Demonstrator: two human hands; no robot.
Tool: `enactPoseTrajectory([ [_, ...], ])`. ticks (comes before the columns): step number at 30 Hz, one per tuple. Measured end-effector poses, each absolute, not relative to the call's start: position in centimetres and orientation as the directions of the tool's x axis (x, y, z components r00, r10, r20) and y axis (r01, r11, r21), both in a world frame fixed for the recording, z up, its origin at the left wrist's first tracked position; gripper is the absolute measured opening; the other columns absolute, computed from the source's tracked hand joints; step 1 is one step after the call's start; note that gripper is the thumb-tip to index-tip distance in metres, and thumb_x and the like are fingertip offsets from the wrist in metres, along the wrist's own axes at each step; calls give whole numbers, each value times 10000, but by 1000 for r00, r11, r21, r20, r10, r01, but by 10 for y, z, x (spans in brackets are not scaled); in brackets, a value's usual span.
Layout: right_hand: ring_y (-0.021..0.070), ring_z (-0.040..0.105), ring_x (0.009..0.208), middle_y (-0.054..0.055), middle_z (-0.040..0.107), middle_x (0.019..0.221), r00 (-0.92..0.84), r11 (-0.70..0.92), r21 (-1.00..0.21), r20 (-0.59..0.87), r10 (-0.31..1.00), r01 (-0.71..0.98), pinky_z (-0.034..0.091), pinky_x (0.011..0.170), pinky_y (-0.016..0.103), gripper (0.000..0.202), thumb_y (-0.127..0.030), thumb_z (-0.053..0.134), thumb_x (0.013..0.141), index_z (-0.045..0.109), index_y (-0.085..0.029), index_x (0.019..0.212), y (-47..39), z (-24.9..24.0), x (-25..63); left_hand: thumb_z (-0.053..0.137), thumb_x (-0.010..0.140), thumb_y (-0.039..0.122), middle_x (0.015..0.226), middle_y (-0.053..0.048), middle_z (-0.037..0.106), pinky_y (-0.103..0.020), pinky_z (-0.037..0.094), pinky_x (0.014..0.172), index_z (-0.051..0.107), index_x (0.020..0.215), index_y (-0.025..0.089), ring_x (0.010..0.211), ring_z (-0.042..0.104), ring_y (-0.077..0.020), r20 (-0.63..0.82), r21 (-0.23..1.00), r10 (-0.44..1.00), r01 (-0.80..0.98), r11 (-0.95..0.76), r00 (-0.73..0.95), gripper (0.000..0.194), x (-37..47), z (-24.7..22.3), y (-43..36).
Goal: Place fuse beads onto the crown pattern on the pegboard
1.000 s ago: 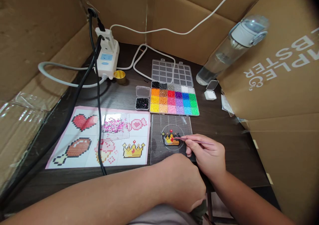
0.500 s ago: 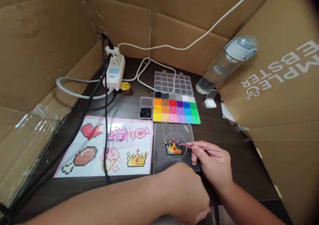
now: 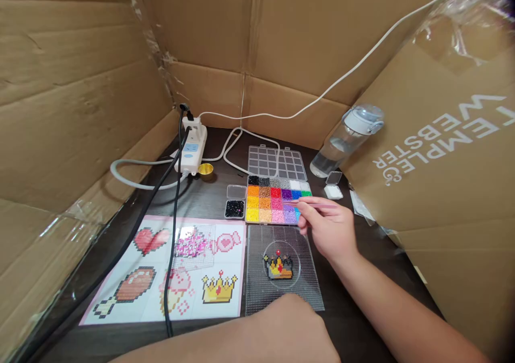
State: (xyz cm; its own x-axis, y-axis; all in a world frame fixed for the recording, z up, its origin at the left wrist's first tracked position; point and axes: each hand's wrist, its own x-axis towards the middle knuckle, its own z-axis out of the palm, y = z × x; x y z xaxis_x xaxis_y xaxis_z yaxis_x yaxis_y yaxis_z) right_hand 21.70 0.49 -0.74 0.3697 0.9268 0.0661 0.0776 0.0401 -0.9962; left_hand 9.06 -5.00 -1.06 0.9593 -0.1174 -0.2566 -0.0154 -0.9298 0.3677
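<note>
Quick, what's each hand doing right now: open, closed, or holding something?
Left hand: can't tell; its fingers are out of sight.
Right hand: closed on tweezers, over the bead box.

"What is carried by the dark desk (image 3: 213, 202)?"
"A pattern sheet (image 3: 219, 261), a pegboard (image 3: 257, 293) and a bead box (image 3: 265, 223) are laid there."
"Elsewhere?"
"A gold cup (image 3: 206, 177) and a bottle (image 3: 330, 158) are seen."

Clear plastic pegboard (image 3: 257, 293), smooth tweezers (image 3: 324, 206), shiny metallic-looking cup (image 3: 206, 176), matt cardboard walls (image 3: 298, 36), wood-grained tabletop (image 3: 374, 234)
</note>
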Motion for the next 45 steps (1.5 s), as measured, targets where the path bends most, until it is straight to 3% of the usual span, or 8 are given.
enactPoseTrajectory([
  [9,108,582,417,4,644,523,373,29,-991,75,925,128,538,423,234,214,-326,720,740,739,-131,826,22,-34,194,538,776,205,646,-1,638,-257,313,315,602,698,184,412,535,-150,-328,464,-160,11,-886,931,103,97,-28,-52],
  [21,93,546,414,-6,626,511,338,-4,-989,47,940,148,518,391,219,221,-328,714,725,739,-129,819,24,-33,189,544,797,212,639,10,633,-252,329,324,584,697,192,406,527,-149,-330,465,-185,-11,-885,926,109,98,-25,-52],
  [32,88,534,404,-16,616,495,345,4,-983,69,936,184,518,387,221,198,-329,709,732,739,-148,807,25,-35,190,654,723,219,475,22,555,-221,205,296,587,599,193,291,382,-131,-85,463,-94,-44,-885,992,143,94,-36,-57],
  [40,84,532,395,-17,618,488,363,-7,-987,53,930,163,514,385,212,195,-315,717,729,738,-139,812,26,-36,192,608,779,229,549,23,598,-252,244,286,635,701,223,334,422,-154,-162,444,-120,-36,-895,979,83,92,-26,-55],
  [45,91,537,391,-16,615,485,372,16,-988,74,925,156,514,385,225,201,-323,719,737,738,-137,812,25,-34,193,631,768,242,524,28,588,-244,233,305,652,699,236,326,415,-146,-102,455,-69,-15,-891,992,72,90,-29,-57],
])
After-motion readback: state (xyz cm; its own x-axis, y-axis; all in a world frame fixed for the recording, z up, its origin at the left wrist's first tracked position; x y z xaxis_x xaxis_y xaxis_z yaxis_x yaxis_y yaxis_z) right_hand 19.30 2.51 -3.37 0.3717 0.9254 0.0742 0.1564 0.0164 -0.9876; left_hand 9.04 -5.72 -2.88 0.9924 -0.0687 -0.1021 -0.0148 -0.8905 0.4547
